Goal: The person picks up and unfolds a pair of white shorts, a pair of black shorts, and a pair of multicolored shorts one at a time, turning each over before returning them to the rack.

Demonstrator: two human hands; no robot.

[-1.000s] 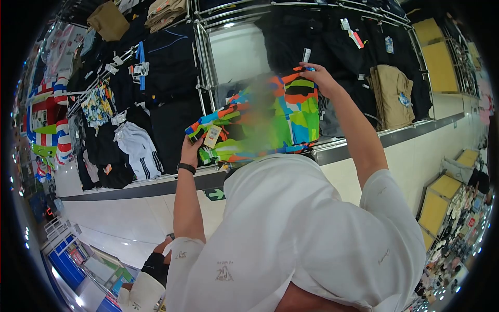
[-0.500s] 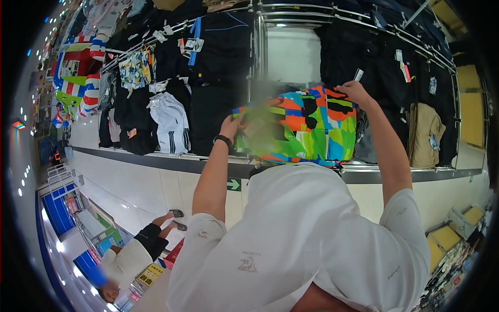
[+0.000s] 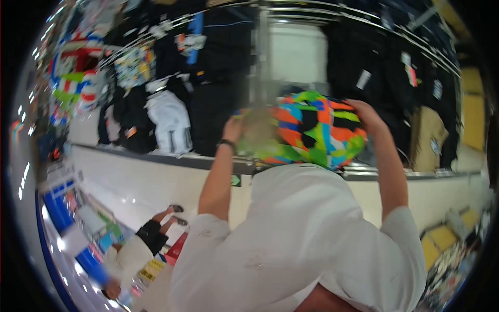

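Observation:
A multicoloured patterned garment (image 3: 317, 130) in orange, green, blue and black is held up between my two hands, over the front edge of the clothing display. My left hand (image 3: 234, 130) grips its left end, with a dark band on the wrist; blur hides part of the fingers. At the garment's upper right corner, my right hand (image 3: 364, 113) is closed on the fabric. Motion blur softens the picture, and a smeared patch covers the garment's left part.
Black garments (image 3: 221, 99) lie on the railed display, with white striped shorts (image 3: 169, 122) to the left and a khaki garment (image 3: 429, 138) to the right. A metal rail (image 3: 262, 57) divides it. Another person (image 3: 132, 255) is at the lower left.
The view has shifted, placing the display further right than in the earliest frame. The garment's right side now looks more bunched and rounded, with my right hand slightly lower than half a second ago.

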